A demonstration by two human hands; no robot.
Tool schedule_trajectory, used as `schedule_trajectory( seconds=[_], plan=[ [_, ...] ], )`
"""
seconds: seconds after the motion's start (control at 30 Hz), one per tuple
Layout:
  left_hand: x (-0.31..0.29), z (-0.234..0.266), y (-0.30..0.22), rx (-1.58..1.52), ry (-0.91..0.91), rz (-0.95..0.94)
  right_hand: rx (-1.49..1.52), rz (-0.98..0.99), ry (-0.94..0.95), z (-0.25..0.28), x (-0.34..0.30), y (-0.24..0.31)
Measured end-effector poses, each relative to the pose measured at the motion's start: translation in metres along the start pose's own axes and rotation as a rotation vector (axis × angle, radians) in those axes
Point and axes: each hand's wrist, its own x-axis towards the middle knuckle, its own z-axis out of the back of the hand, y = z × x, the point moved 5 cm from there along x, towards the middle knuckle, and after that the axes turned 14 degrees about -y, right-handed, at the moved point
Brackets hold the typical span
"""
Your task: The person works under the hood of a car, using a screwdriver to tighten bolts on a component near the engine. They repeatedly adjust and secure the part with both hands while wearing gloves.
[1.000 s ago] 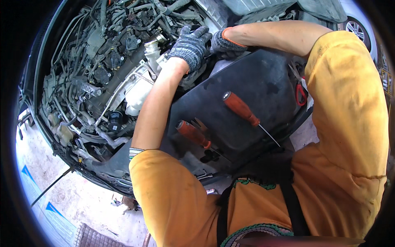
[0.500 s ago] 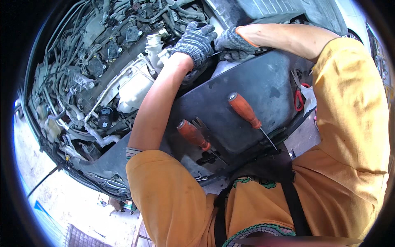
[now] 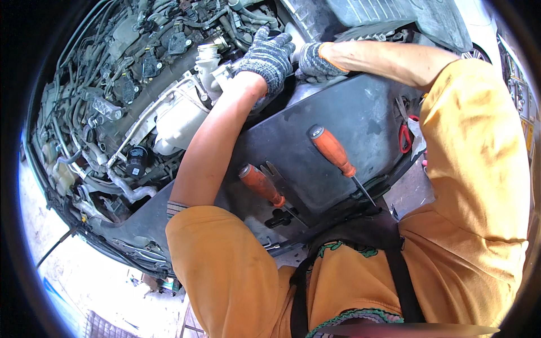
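Engine bay [image 3: 129,107] fills the upper left: hoses, wiring, pale metal housings, a black oil filter [image 3: 136,161] near its lower edge. Much of it is tangled and hard to sort part from part.

Dark front panel [image 3: 349,124] lies across the middle; my forearms and orange sleeves cover its near edge.

Two orange-handled screwdrivers rest on the panel. Longer screwdriver [image 3: 333,153] sits toward the panel's right half, blade pointing to the near edge. Shorter screwdriver [image 3: 261,186] lies by my left forearm; its shaft is partly lost against a black bracket. Red-handled pliers [image 3: 404,134] at the panel's right edge, half hidden by my sleeve.

My left hand [image 3: 268,56], grey knit glove, arm stretched out, fingers curled down over a pale tube fitting [image 3: 209,59] at the panel's far edge; the hold itself is hidden. My right hand [image 3: 313,59], gloved, closes just beside it; contents not visible.
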Motion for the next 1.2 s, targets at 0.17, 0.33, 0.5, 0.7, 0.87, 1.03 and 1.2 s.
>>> schedule_trajectory(
  seconds=[0.17,0.33,0.5,0.7,0.87,1.03,1.2],
  plan=[
    [0.005,-0.010,-0.002,0.044,-0.139,0.158,-0.230,0.245,-0.078,-0.002,0.014,0.011],
    [0.007,-0.006,-0.005,-0.010,-0.095,0.135,-0.404,0.399,-0.020,-0.003,0.031,0.003],
    [0.006,-0.004,-0.004,-0.058,-0.115,0.144,-0.476,0.531,-0.157,-0.015,0.061,-0.016],
    [0.004,-0.002,-0.001,-0.037,-0.031,0.153,-0.428,0.312,-0.343,0.008,-0.027,0.024],
    [0.007,-0.007,0.001,-0.038,-0.046,0.151,-0.517,0.448,-0.442,0.007,-0.024,0.023],
    [0.005,-0.007,0.002,-0.112,-0.068,0.148,-0.599,0.427,-0.376,0.007,-0.030,0.030],
    [0.010,-0.007,0.002,-0.060,-0.067,0.147,-0.526,0.562,-0.326,0.009,-0.021,0.025]
  ],
)
